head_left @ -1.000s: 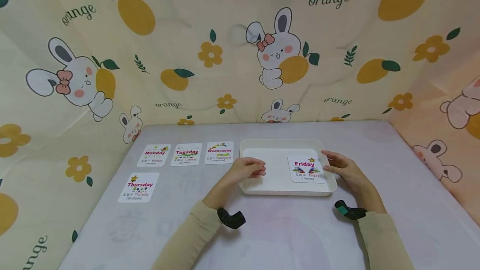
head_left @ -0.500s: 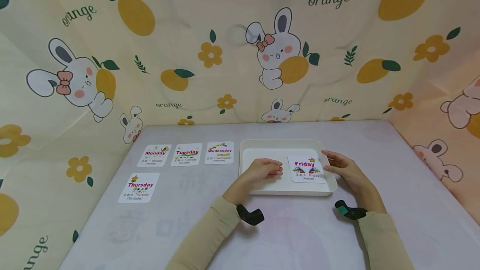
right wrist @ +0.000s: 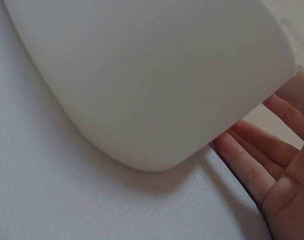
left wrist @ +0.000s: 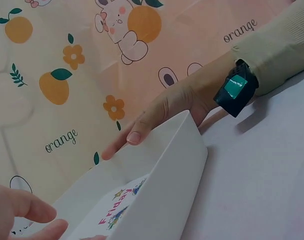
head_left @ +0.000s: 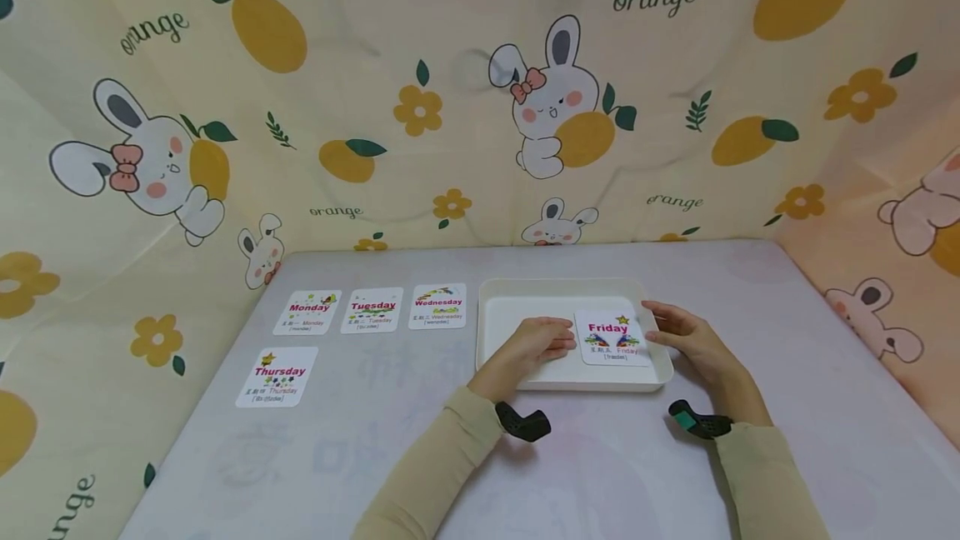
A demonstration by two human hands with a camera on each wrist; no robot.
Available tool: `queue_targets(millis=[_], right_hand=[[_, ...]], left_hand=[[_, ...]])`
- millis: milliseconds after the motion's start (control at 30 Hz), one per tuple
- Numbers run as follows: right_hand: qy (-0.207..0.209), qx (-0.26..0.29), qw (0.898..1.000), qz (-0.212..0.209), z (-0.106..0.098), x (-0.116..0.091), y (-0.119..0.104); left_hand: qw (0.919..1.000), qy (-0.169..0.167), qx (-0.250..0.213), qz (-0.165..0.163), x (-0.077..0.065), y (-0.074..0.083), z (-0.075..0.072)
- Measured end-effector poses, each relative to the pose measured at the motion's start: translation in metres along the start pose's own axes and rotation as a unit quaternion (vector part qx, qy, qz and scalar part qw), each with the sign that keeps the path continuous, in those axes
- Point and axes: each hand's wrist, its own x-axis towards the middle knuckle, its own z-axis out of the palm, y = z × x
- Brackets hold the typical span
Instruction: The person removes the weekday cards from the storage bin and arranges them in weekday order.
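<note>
A white tray [head_left: 540, 300] stands on the table, and a white word card reading Friday [head_left: 611, 340] lies face up in its right half. My left hand [head_left: 528, 350] reaches over the tray's front edge, its fingertips close by the card's left edge. In the left wrist view, its thumb and fingers [left wrist: 36, 207] are parted with nothing between them. My right hand [head_left: 693, 344] holds the tray's right end, thumb at the rim. In the right wrist view, the tray's wall [right wrist: 157, 90] partly hides the fingers [right wrist: 264, 145] of that hand.
Left of the tray lie cards reading Monday [head_left: 307, 312], Tuesday [head_left: 372, 311] and Wednesday [head_left: 438, 307] in a row. A Thursday card [head_left: 277, 377] lies below Monday. A printed cloth backdrop [head_left: 450, 65] rises behind the table [head_left: 600, 473] and at both sides.
My left hand has moved right across the tray, from its left end to beside the Friday card. The right hand, tray and cards have stayed in place.
</note>
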Motion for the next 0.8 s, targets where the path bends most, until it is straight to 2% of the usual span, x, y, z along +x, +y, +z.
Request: queue_targets(millis=[300, 567, 667, 800], right_hand=[[0.0, 0.002, 1.0, -0.003, 0.001, 0.001, 0.003], [-0.008, 0.008, 1.0, -0.003, -0.001, 0.003, 0.004], [-0.006, 0.009, 1.0, -0.003, -0.001, 0.003, 0.004], [-0.007, 0.004, 1.0, -0.003, -0.001, 0.004, 0.004]], left_hand=[[0.9993, -0.003, -0.033, -0.02, 0.002, 0.003, 0.005], [0.9998, 0.009, -0.012, -0.013, 0.003, 0.008, 0.011], [0.9995, 0.031, -0.002, -0.006, 0.005, 0.008, 0.016], [0.9967, 0.079, 0.018, 0.004, 0.006, 0.007, 0.025]])
